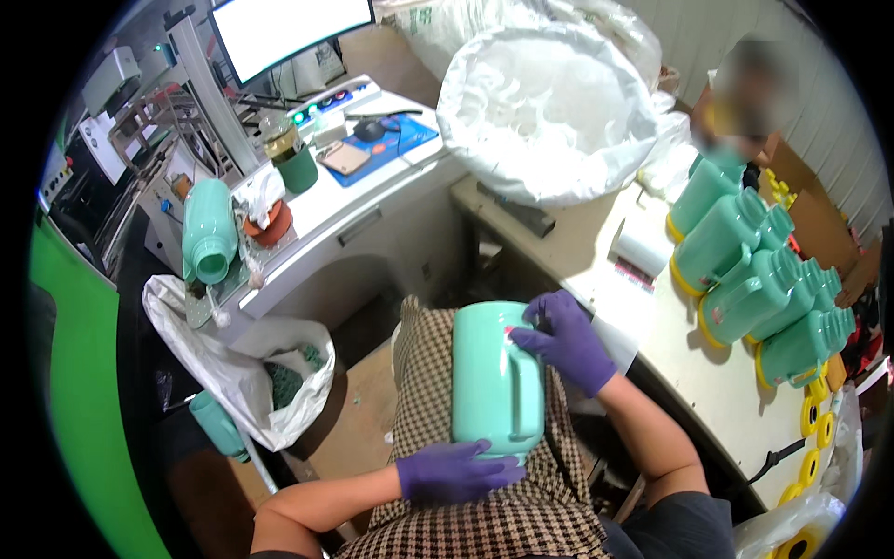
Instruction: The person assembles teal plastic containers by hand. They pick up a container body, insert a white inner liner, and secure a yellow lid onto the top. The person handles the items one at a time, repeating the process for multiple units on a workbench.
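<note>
A mint-green thermos jug shell [484,373] lies on my lap, over a brown-and-black houndstooth apron [424,373]. Its handle [527,391] faces up and to the right. My left hand [456,472], in a purple glove, is closed around the jug's near end. At the far right end, my purple-gloved right hand [568,340] grips with bent fingers, the thumb beside a small pink-red mark on the jug. Whatever else the right fingertips may hold is too small to make out.
Several green jugs with yellow bases [736,303] stand on the right table [670,410]. A large white-lined bin [549,112] is ahead. Another green jug [209,224] lies on the left desk, above a white sack [233,363]. A person [736,102] is at the far right.
</note>
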The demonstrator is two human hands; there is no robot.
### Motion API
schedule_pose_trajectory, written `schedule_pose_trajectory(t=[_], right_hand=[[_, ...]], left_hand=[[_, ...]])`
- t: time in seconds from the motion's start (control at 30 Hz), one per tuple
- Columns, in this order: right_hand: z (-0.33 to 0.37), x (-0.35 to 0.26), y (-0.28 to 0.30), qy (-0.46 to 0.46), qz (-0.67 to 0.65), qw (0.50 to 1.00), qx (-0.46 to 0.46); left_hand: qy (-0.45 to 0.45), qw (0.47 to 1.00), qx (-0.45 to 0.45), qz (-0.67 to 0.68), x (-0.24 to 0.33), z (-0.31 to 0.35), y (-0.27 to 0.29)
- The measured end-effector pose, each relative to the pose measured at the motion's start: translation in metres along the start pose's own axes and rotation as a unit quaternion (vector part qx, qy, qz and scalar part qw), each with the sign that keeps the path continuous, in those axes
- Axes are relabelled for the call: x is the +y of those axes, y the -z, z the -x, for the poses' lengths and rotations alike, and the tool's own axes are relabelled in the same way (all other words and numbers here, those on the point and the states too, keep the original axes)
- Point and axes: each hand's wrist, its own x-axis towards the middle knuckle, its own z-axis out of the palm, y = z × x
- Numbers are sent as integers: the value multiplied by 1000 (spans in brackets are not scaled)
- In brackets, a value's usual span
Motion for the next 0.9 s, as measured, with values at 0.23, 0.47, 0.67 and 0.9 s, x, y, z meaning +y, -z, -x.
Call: schedule_pose_trajectory(t=[0.23,0.47,0.67,0.9], right_hand=[[-86,-22,66,250,108,945,179],[-290,7,101,169,538,802,198],[-309,21,110,90,610,787,4],[-289,30,110,176,622,763,23]], left_hand=[[214,931,289,55,-24,62,88],[397,822,334,-236,-8,111,85],[429,840,329,-52,9,90,54],[387,858,333,-56,1,76,56]])
